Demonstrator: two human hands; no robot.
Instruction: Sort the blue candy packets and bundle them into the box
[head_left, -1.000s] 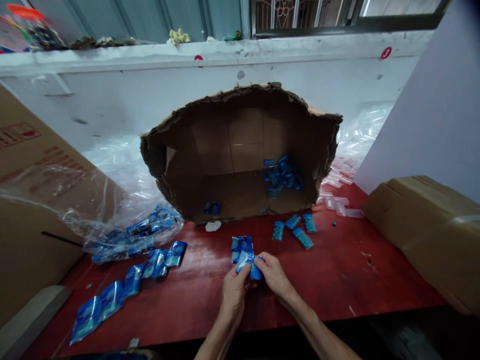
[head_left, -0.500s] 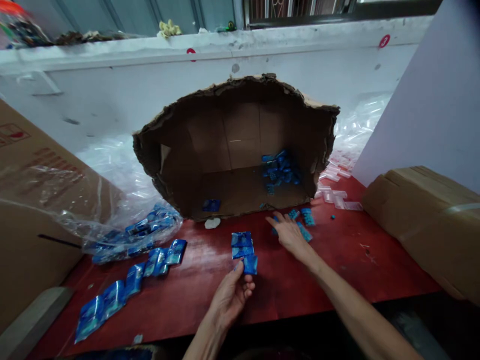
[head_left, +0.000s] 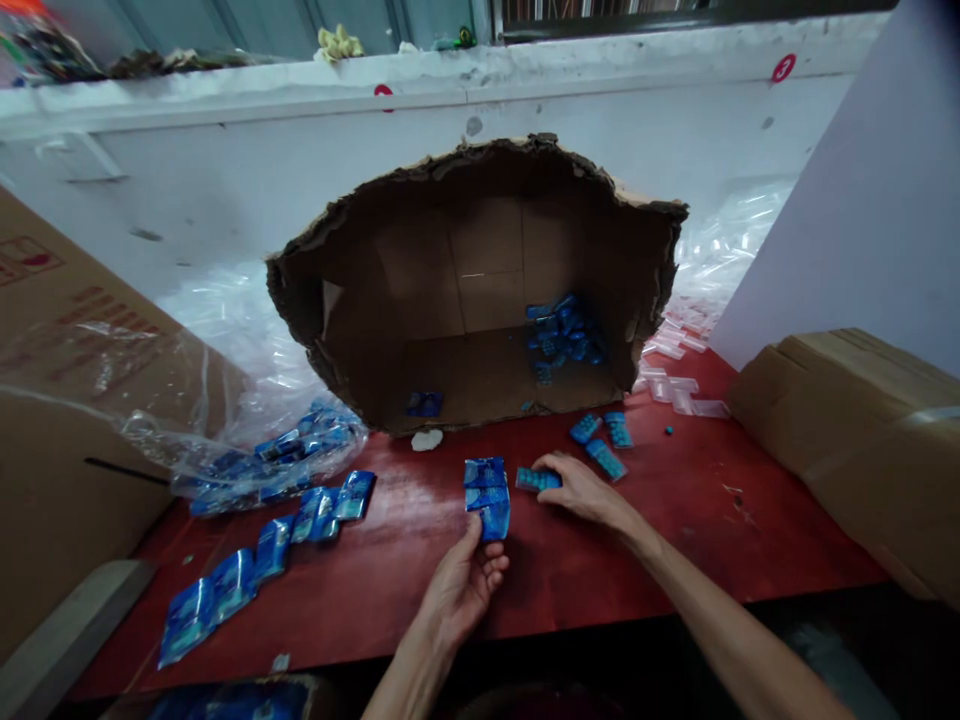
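My left hand pinches the near end of a short strip of blue sachets between thumb and fingers, low over the red table. To its right, my right hand is closed on a small clear pack of teal beads, its far end pointing toward the sachets. Several similar bead packs lie just beyond my right hand, in front of the box. More blue packs are heaped inside the cut-open cardboard box, and a darker blue packet lies near its left front edge.
Joined blue sachets trail across the left of the red table from a clear plastic bag. Cardboard boxes stand at the left and right. Clear plastic pieces lie behind on the right.
My right hand has drawn back toward me and left, bringing one bead pack away from the others. My left hand stays at the sachet strip, whose near sachet now lies more in line.
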